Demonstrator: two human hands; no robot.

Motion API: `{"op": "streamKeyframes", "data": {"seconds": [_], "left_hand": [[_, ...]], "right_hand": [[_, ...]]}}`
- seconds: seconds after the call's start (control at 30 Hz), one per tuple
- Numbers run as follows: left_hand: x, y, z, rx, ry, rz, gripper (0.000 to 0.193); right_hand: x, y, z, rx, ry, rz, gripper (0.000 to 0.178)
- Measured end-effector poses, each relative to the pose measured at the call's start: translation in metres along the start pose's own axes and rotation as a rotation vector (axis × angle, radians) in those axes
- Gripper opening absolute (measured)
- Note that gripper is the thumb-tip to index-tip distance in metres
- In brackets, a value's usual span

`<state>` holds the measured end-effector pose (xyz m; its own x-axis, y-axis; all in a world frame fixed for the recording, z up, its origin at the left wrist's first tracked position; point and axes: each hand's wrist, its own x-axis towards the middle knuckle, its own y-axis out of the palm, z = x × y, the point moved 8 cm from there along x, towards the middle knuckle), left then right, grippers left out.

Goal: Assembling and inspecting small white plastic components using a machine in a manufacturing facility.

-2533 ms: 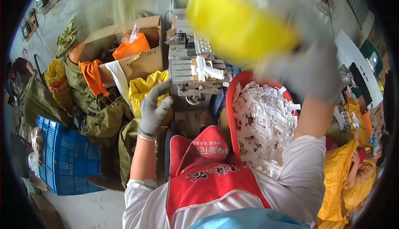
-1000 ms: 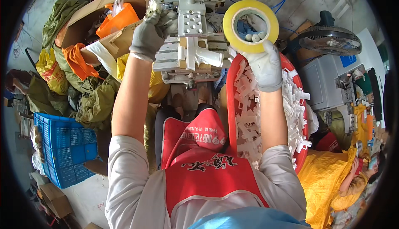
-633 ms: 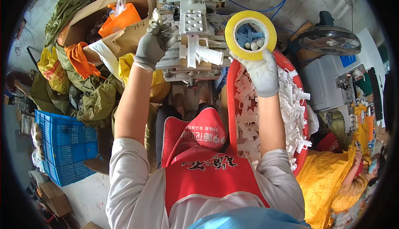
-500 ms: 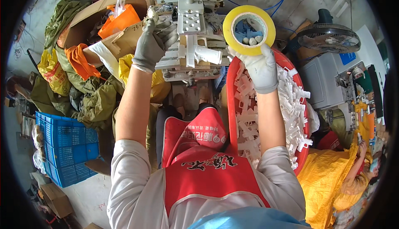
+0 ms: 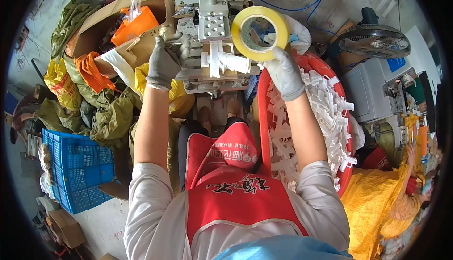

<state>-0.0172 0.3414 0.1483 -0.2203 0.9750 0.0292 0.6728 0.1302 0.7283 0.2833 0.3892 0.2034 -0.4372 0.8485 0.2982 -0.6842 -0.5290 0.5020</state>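
Observation:
In my gloved right hand (image 5: 285, 73) is a big roll of yellow tape (image 5: 239, 29), pinched by its lower right rim. The roll is up beside the machine, and blue and pale things show through its core. My gloved left hand (image 5: 163, 64) is at the left side of the machine (image 5: 213, 28), fingers apart. A small pale lump (image 5: 165, 31) is at its upper fingertip; what it is I cannot make out. Between the hands, a white pistol-shaped plastic part (image 5: 231, 63) lies on the machine's bed, below the perforated metal block.
A red tub (image 5: 350, 132) full of white plastic parts stands at my right. On the left are a cardboard box (image 5: 137, 47), green and yellow sacks, and a blue crate (image 5: 78, 175). A fan (image 5: 375, 40) and a co-worker's arm (image 5: 406, 172) are further right.
The tape roll has moved left with my right hand, closer to the machine. My left hand has come down and slightly left. The pistol-shaped part has shifted little in view.

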Motion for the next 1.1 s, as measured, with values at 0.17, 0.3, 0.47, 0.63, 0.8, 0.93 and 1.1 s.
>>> {"op": "streamKeyframes", "data": {"seconds": [0.17, 0.3, 0.47, 0.63, 0.8, 0.93, 1.1], "left_hand": [[0.005, 0.006, -0.020, 0.007, 0.055, -0.013, 0.061], [0.004, 0.012, -0.024, 0.110, 0.011, 0.131, 0.050], [0.045, 0.017, -0.011, 0.207, -0.093, 0.177, 0.038], [0.107, -0.003, 0.018, 0.179, -0.230, 0.046, 0.035], [0.111, 0.041, 0.018, 0.163, -0.367, 0.351, 0.034], [0.104, 0.061, 0.020, 0.113, -0.408, 0.484, 0.035], [0.042, 0.108, -0.001, 0.107, -0.284, 0.503, 0.039]], "right_hand": [[-0.005, -0.003, -0.004, 0.055, 0.003, 0.096, 0.062], [-0.030, 0.016, 0.003, 0.003, -0.090, 0.150, 0.053], [-0.087, 0.039, -0.001, -0.414, -0.045, 0.068, 0.062], [-0.100, 0.085, 0.017, -0.976, -0.458, 0.068, 0.049], [-0.097, 0.094, 0.016, -1.037, -0.525, -0.055, 0.045], [-0.098, 0.103, 0.018, -1.039, -0.544, -0.044, 0.047], [-0.108, 0.122, 0.025, -1.013, -0.619, -0.004, 0.052]]}}
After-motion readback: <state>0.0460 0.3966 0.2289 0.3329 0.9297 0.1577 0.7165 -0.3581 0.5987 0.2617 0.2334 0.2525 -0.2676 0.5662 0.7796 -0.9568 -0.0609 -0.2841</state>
